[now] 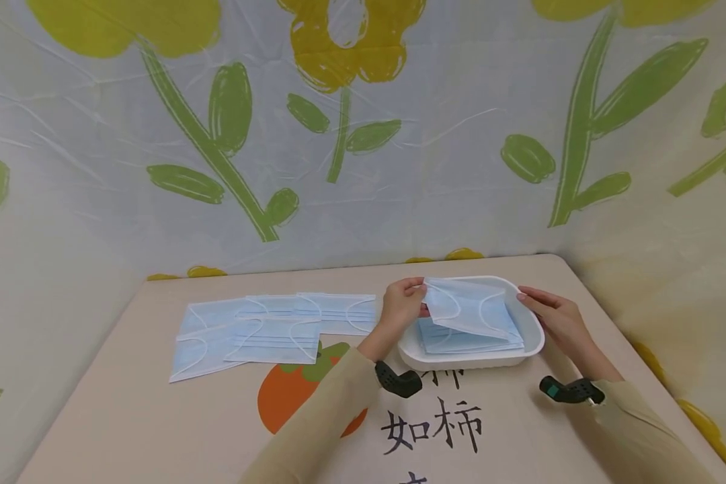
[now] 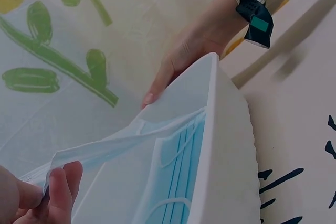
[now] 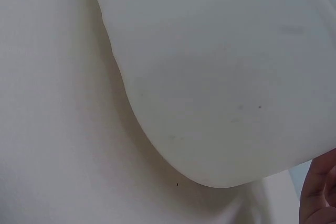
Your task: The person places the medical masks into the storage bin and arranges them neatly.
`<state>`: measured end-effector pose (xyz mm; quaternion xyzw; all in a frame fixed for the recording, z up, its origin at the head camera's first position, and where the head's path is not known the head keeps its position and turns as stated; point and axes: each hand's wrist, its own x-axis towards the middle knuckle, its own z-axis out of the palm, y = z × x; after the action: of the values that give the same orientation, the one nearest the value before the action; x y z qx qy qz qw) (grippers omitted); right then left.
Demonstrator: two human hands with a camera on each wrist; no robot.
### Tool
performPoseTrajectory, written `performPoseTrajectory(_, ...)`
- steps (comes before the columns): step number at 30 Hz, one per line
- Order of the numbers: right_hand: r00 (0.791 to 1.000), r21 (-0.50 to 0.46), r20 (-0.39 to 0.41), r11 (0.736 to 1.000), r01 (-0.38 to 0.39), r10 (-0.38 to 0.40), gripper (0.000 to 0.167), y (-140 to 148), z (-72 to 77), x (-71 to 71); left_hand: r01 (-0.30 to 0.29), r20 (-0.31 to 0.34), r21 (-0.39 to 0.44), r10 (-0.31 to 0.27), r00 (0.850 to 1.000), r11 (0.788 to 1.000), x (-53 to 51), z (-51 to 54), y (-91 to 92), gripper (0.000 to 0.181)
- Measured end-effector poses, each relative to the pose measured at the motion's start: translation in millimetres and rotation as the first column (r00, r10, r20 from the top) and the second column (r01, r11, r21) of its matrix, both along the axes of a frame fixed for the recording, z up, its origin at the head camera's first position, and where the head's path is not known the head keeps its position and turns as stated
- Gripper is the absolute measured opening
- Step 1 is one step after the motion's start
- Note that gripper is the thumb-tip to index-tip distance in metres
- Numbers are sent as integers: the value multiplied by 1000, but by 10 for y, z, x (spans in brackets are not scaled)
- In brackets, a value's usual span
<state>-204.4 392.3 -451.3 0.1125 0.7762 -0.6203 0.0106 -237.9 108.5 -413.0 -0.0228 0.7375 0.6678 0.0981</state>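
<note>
My left hand point(image 1: 402, 302) pinches the left edge of a light blue face mask point(image 1: 466, 306) with white ear loops. That mask is lifted at its left side above several more masks point(image 1: 468, 339) stacked in a white plastic tray point(image 1: 411, 353). In the left wrist view, the fingertips point(image 2: 60, 187) grip the edge of the raised mask point(image 2: 105, 148), and its far end reaches down into the tray point(image 2: 231, 129). My right hand point(image 1: 559, 323) holds the tray's right rim between thumb and fingers. The tray's outer wall point(image 3: 220, 87) fills most of the right wrist view.
Several flat masks point(image 1: 272, 336) lie overlapping on the table point(image 1: 127, 403), left of the tray. A printed orange persimmon point(image 1: 284, 396) and black characters point(image 1: 432, 427) mark the tabletop. Flower-patterned cloth point(image 1: 435, 168) hangs behind and at the sides.
</note>
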Motion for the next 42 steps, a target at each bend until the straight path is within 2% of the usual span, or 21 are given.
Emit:
performPoseTrajectory(5,1000,19,8,1000,-4,3,62,-8,11,-5,-5,10,5,5,1000,1000,20,-11,40,28)
performPoseTrajectory(13,1000,6,14,1000,-7,7,59,3,14,10,-48,35,20,48,998,999,42,-68,102,26)
performPoseTrajectory(18,1000,-3,16,1000,-11,11,54,13,-4,17,-33,47,19,32,998,999,62,-67,120,27)
performPoseTrajectory(23,1000,3,12,1000,-15,15,56,13,-1,14,3,11,-12,-3,1000,1000,62,-60,95,27)
performPoseTrajectory(27,1000,8,6,1000,-12,12,60,6,3,6,17,-47,-99,-21,999,995,52,-62,49,25)
performPoseTrajectory(31,1000,-1,2,1000,-10,10,56,0,6,14,25,-107,-170,-44,993,985,58,-78,12,24)
performPoseTrajectory(35,1000,-8,3,1000,-9,9,54,-9,14,27,45,-126,-184,-69,990,982,60,-93,-12,24)
performPoseTrajectory(42,1000,17,7,1000,-8,8,64,-23,29,26,78,-161,-235,-118,980,969,49,-107,-29,24)
